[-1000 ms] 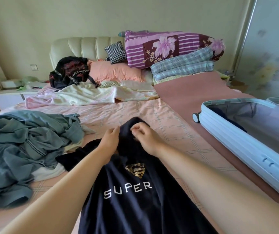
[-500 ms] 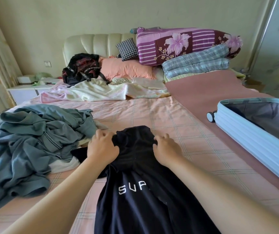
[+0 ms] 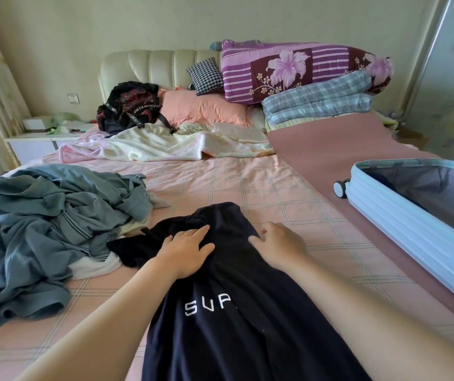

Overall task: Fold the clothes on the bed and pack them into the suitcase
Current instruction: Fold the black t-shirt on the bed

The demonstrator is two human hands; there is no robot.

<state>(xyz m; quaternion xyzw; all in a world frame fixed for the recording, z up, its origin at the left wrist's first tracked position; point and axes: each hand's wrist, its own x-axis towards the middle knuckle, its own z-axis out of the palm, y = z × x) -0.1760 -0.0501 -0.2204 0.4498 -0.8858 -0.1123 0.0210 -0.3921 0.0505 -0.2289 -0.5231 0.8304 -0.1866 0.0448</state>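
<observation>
Spread lengthwise on the bed (image 3: pixel 247 182), over its pink checked sheet, collar end away and white letters "SUP" showing: navy T-shirt (image 3: pixel 220 284). Pressing down on the bunched upper part with the left hand (image 3: pixel 186 250), fingers straight and flat; resting at the shirt's right edge with the right hand (image 3: pixel 280 247), fingers loose and spread, gripping nothing. To the left, just beside the sleeve, a heap of grey-green clothes (image 3: pixel 50 215); to the right, well apart on the mauve strip, a pale blue suitcase (image 3: pixel 412 224) lying open, something dark inside.

the bed (image 3: pixel 247 188) holds a navy shirt (image 3: pixel 234 284), grey clothes pile (image 3: pixel 41 229), open suitcase (image 3: pixel 398 224).
</observation>
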